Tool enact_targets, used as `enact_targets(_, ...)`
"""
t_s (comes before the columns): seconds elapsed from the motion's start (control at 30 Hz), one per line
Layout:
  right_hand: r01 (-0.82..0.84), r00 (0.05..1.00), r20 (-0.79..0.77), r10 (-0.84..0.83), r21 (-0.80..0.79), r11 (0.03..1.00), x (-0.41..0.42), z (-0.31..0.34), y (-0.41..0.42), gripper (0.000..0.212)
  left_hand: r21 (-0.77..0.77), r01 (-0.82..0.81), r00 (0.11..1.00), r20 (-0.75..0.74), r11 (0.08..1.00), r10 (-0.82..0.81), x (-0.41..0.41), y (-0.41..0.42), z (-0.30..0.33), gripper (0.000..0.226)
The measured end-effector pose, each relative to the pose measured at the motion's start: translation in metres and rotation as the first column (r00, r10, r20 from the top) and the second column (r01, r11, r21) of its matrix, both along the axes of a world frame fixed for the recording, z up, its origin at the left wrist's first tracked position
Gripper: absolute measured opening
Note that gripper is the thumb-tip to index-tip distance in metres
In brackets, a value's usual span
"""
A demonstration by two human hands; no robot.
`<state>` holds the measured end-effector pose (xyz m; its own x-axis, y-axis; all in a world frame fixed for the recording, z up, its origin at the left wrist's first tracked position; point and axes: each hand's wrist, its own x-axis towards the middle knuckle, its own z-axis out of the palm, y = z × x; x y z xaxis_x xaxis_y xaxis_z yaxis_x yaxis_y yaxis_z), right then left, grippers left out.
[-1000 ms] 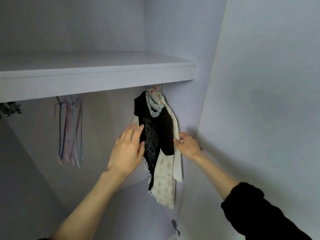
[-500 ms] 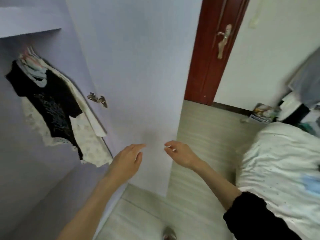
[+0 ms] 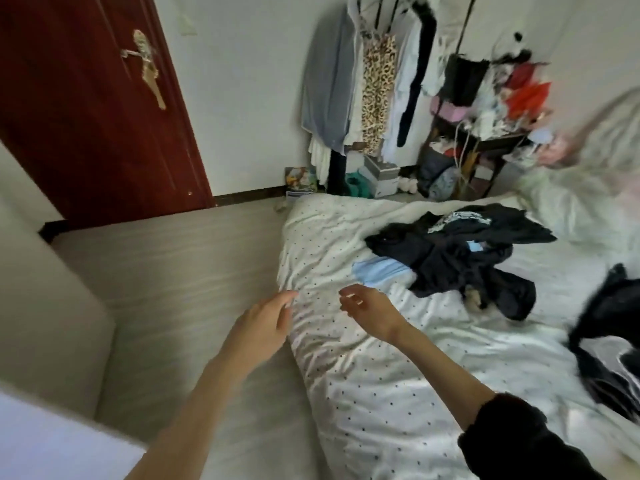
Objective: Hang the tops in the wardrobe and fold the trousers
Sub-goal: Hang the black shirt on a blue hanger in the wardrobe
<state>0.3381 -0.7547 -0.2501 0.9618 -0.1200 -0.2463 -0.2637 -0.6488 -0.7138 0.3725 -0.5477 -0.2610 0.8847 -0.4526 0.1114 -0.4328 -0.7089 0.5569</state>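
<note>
A heap of dark, mostly black garments (image 3: 460, 258) lies crumpled on the white bedcover with small dark dots (image 3: 363, 386), toward the far half of the bed, with a pale blue piece of cloth (image 3: 379, 270) poking out from under its near-left edge. A second dark garment (image 3: 613, 337) lies at the right edge of the view, apart from the heap. Which of these are tops and which are trousers cannot be told.

Both arms reach forward over the near corner of the bed. The left hand (image 3: 265, 323) hangs in the air with its fingers straight and relaxed, holding nothing, just at the left edge of the bedcover. The right hand (image 3: 369, 308), coming out of a black sleeve (image 3: 519, 441), hovers above the cover with fingers loosely spread and empty, well short of the heap.

Beyond the bed, a row of clothes hangs against the white wall (image 3: 367, 81), among them a leopard-print piece (image 3: 377, 95). A dark red door with a brass handle (image 3: 86, 109) stands at the left, above a pale striped floor (image 3: 180, 271).
</note>
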Motion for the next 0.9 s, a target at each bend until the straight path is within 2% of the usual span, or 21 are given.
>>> enact_targets(0.13, 0.206, 0.978, -0.028, -0.206, -0.008, 0.979, -0.004, -0.013, -0.095, 0.027, 0.014, 0.167, 0.983, -0.086, 0.986, -0.165, 0.024, -0.095, -0.02, 0.036)
enact_targets(0.3, 0.324, 0.942, -0.076, -0.326, -0.041, 0.945, 0.005, -0.034, -0.174, 0.028, 0.046, 0.271, 0.951, -0.17, 0.961, -0.26, 0.065, -0.173, -0.039, 0.039)
enact_targets(0.43, 0.361, 0.92, -0.128, -0.37, -0.088, 0.928, 0.034, -0.051, -0.218, 0.03, 0.053, 0.323, 0.929, -0.21, 0.945, -0.306, 0.1, -0.214, -0.061, 0.04)
enact_targets(0.7, 0.317, 0.912, -0.184, -0.366, -0.249, 0.915, 0.133, -0.092, -0.271, 0.032, 0.109, 0.373, 0.878, -0.363, 0.921, -0.312, 0.189, -0.268, -0.119, 0.039)
enact_targets(0.83, 0.267, 0.925, -0.099, -0.367, -0.517, 0.813, 0.194, -0.118, -0.292, 0.032, 0.123, 0.396, 0.851, -0.421, 0.91, -0.313, 0.237, -0.296, -0.143, 0.038)
enact_targets(0.9, 0.256, 0.928, -0.077, -0.365, -0.579, 0.774, 0.218, -0.134, -0.3, 0.035, 0.134, 0.399, 0.845, -0.437, 0.907, -0.307, 0.254, -0.307, -0.155, 0.039)
